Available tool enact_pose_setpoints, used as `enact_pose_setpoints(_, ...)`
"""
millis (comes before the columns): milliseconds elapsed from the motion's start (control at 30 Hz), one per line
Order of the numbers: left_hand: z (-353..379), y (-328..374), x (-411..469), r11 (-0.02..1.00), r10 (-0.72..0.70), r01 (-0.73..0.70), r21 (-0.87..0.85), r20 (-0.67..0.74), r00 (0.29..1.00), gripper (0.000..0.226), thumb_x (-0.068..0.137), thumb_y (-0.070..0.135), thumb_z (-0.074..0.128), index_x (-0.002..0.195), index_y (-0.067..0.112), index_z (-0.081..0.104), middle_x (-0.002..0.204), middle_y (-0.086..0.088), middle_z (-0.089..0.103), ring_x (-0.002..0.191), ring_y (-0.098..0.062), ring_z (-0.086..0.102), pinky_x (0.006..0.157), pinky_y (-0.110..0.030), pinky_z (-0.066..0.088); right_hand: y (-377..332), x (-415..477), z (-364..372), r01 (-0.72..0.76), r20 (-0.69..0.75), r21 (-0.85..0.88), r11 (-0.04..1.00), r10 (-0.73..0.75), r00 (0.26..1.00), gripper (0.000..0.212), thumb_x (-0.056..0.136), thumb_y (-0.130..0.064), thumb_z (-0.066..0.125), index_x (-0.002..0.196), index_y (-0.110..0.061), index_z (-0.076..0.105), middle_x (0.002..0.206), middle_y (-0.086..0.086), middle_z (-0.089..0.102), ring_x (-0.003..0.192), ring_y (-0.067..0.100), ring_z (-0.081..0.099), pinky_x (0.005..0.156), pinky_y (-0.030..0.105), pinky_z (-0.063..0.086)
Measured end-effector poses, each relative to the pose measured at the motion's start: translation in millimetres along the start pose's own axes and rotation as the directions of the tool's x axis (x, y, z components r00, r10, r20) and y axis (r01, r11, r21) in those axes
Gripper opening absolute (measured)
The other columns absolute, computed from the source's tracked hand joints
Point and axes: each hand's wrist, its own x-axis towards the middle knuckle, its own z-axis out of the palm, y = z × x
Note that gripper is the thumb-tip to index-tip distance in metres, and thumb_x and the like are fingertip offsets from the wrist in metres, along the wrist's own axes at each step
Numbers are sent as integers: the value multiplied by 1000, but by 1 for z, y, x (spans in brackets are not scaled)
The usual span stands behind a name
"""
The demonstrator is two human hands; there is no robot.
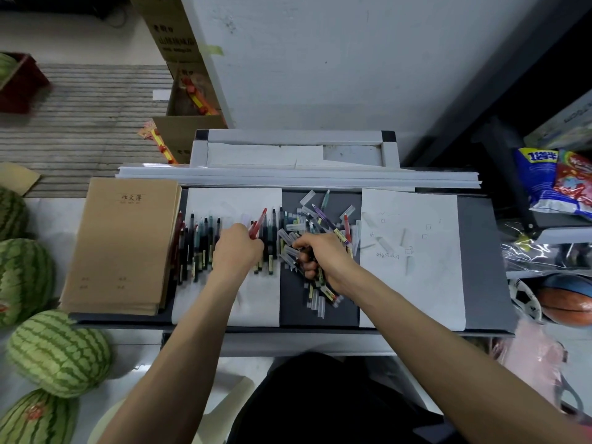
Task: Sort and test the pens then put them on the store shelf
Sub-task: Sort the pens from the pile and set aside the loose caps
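Nearest, the right hand [320,251] curls its fingers round a bunch of pens [319,275], right in the loose pile [323,219] on the dark desk surface [317,315]. Just left of it, the left hand [237,248] pinches a red pen [261,219] over the row of sorted pens [198,241], which lies on a white sheet [256,302]. Beyond, the red pen's far end points away from the person.

Pens [205,245] rowed; others [320,225] heaped.

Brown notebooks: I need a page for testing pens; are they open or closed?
Closed: the brown notebooks lie stacked flat, the top one's titled cover facing up, no inner pages showing.
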Motion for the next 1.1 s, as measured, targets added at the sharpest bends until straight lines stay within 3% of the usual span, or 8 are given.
enact_pose_setpoints(167, 2, -3, -5, 1000, 19, -19, -5, -31, 999, 26, 94, 11, 59, 69, 7, 51, 63, -5, 50, 49, -22, 46, 46, -25, 32, 3, -3, 7, 9, 14, -26, 1000, -9, 1000, 20, 96, -16, 59, 104, -2, 71, 62, 1, 51, 49, 14, 39, 47, 27, 36)
enact_pose_setpoints(333, 4, -4, -4, 999, 34, -34, -10, -23, 999, 44, 93, 32, 76, 64, 11, 50, 60, -5, 54, 48, -22, 50, 46, -26, 32, 4, -6, 16, 18, -3, -37, 999, -18, 1000, 15, 96, -17, 58, 90, -8, 69, 64, 4, 51, 46, 14, 38, 48, 28, 35)
enact_pose_setpoints(567, -3, -6, 1, 997, 72, -73, 8, 73, 995, 25, 87, 7, 61, 67, 8, 45, 62, -7, 44, 53, -26, 42, 48, -26, 31, 10, -13, 19, 18, -6, -1, 1000, -18, 1000, 14, 96, -14, 58, 95, -6, 69, 59, 1, 51, 47, 14, 37, 48, 28, 34)
enact_pose_setpoints(667, -6, -13, 4, 981, 34, -5, -193, 148, 988, 23, 95, 12, 62, 74, 5, 53, 68, -9, 50, 58, -25, 47, 51, -27, 34, 11, -14, 20, 25, -4, 9, 1000, -25, 1000, 14, 97, -14, 57, 94, -7, 68, 59, 1, 51, 47, 14, 37, 48, 27, 34)
enact_pose_setpoints(733, -9, -22, 3, 904, 19, 91, -417, 251, 968, 23, 101, 17, 62, 82, 4, 59, 72, -12, 51, 52, -20, 39, 48, -26, 28, 12, -15, 22, 34, -15, 6, 999, -34, 999, 15, 98, -14, 56, 95, -6, 69, 59, 1, 52, 47, 14, 38, 48, 27, 34)
enact_pose_setpoints(833, -15, -38, -4, 793, 57, 178, -582, 362, 930, 23, 105, 24, 60, 90, 8, 59, 70, -8, 48, 53, -16, 31, 50, -30, 20, 12, -14, 30, 63, -29, -8, 998, -63, 998, 17, 99, -15, 56, 98, -5, 69, 59, 1, 53, 47, 13, 40, 48, 28, 36)
enact_pose_setpoints(933, -16, -46, -12, 617, 90, 233, -752, 361, 928, 19, 106, 18, 60, 90, 9, 60, 76, -7, 45, 58, -14, 33, 49, -27, 23, 15, -12, 43, 125, -63, -73, 989, -130, 990, 22, 99, -18, 57, 103, -1, 71, 64, 2, 54, 50, 14, 43, 50, 29, 37)
enact_pose_setpoints(1100, -15, -55, -22, 372, 147, 249, -894, 322, 935, 20, 104, 15, 62, 90, 6, 72, 91, -13, 62, 69, -15, 49, 56, -29, 38, 23, -9, 66, 228, -85, -246, 942, -255, 963, 37, 102, -35, 55, 103, -2, 70, 66, -2, 57, 56, 13, 48, 63, 37, 41)
